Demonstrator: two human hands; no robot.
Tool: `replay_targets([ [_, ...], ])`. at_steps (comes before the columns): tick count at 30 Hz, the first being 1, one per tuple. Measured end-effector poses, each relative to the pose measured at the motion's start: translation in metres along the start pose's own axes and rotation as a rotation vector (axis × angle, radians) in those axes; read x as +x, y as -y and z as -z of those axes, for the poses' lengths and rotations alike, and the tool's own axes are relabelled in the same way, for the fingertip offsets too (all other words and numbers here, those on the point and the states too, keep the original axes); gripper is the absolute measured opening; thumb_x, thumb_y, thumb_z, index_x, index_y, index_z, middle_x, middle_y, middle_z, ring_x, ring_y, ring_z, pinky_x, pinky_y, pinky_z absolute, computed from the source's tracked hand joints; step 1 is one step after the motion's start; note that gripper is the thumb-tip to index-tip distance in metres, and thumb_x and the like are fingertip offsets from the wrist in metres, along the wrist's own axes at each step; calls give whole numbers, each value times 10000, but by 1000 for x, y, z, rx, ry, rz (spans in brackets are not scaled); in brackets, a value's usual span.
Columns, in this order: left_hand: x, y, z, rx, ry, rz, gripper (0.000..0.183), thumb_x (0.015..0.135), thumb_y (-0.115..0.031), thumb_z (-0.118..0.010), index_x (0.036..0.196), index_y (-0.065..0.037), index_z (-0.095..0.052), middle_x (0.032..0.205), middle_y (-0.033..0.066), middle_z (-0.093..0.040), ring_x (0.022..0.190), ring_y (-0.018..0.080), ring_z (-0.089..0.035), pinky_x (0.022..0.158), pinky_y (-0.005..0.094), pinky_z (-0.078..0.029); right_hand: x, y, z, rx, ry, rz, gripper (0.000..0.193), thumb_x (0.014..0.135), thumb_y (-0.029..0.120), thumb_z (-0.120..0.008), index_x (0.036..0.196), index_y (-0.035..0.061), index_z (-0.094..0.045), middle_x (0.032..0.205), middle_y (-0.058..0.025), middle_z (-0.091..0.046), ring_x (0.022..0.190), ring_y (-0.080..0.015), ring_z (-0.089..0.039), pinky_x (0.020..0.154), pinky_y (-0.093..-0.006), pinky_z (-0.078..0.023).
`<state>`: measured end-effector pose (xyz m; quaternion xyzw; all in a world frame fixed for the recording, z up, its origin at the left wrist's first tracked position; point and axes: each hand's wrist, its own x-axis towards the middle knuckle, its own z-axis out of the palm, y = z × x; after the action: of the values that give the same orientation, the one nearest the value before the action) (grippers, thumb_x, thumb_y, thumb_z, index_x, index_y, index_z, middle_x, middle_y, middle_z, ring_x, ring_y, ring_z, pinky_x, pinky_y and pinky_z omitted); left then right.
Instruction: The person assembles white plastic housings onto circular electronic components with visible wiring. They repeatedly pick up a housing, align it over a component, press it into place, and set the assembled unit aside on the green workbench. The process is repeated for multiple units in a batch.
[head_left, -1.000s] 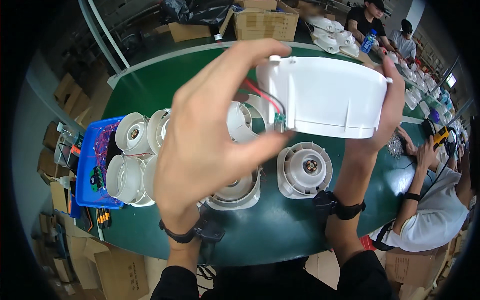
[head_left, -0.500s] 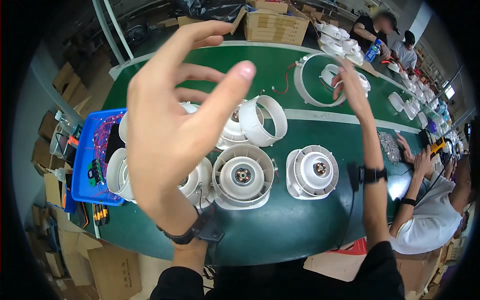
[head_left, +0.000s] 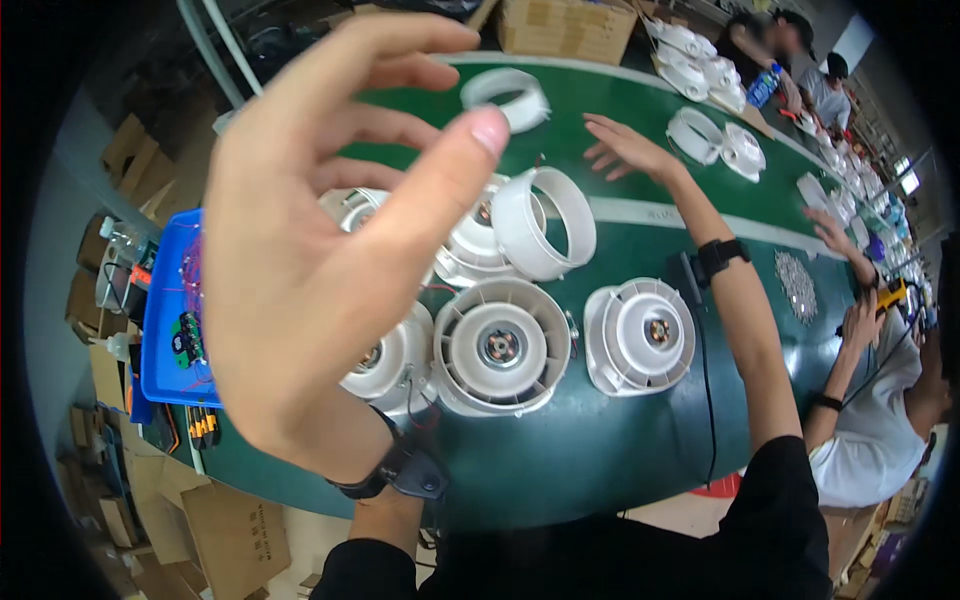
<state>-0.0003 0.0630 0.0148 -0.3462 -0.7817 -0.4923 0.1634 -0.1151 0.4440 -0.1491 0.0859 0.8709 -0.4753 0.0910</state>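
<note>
My left hand (head_left: 310, 240) is raised large in the foreground, fingers curved and apart, holding nothing. Farther off, my right hand (head_left: 630, 150) reaches over the green table with outstretched fingers and an empty palm. Between the two hands, behind my left thumb, is a white plastic ring (head_left: 508, 100); I cannot tell whether it rests on the table. Another white ring (head_left: 545, 222) leans tilted on a fan housing (head_left: 470, 245). Nearer stand a white fan housing with a vaned rim (head_left: 502, 347) and, to its right, a similar one (head_left: 645, 335). My left hand hides other housings partly.
A blue tray (head_left: 165, 375) with wires and a green circuit board lies at left, screwdrivers (head_left: 204, 427) below it. White parts (head_left: 742, 150) sit at far right, beyond a heap of small metal pieces (head_left: 796, 285). Co-workers occupy the right side; cartons (head_left: 565, 30) stand behind.
My right hand has moved left and let go of the large white ring, which has shifted left across the far table. My left hand moved slightly left, still spread.
</note>
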Motion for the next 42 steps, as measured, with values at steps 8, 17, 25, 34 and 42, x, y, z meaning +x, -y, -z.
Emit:
replay_targets([
  [8,-5,11,11,229,62,-118,393,932,-255,-619,1265,-47,-611,1169,128,-655,988,174,-650,813,286,-495,-183,28,-30,-549,247,519,937,753,447,-795,1479,53,-352,1504,-211,-379,1388,-333,-383,1157,-413,-301],
  [17,-10,-1,22,-31,-18,-28,353,920,-207,-640,1222,-24,-622,1094,111,-677,940,162,-647,801,266,-490,-211,-8,-40,-859,-150,160,945,652,493,-802,1460,224,-393,1520,-256,-317,1295,-482,-447,1017,-549,-439],
  [25,-9,-1,26,-142,-111,1,307,869,-152,-673,1130,7,-650,1003,114,-687,884,149,-645,770,260,-503,-1,-35,27,-665,-299,249,917,784,498,-745,1469,27,-359,1336,-254,-526,1234,-360,-548,1067,-417,-412],
  [34,-5,11,10,124,-125,-75,288,864,-191,-688,1087,-8,-675,948,99,-709,880,153,-673,773,259,-511,-7,42,-16,-462,0,463,562,903,322,-633,1379,65,-483,1331,-202,-557,1211,-329,-551,1041,-404,-433],
  [42,-4,13,5,76,-163,-145,223,835,-170,-664,985,-5,-654,855,139,-680,811,240,-655,719,321,-511,-52,63,-72,-529,112,631,410,862,232,-653,1214,24,-611,1069,-173,-686,948,-350,-659,849,-406,-514],
])
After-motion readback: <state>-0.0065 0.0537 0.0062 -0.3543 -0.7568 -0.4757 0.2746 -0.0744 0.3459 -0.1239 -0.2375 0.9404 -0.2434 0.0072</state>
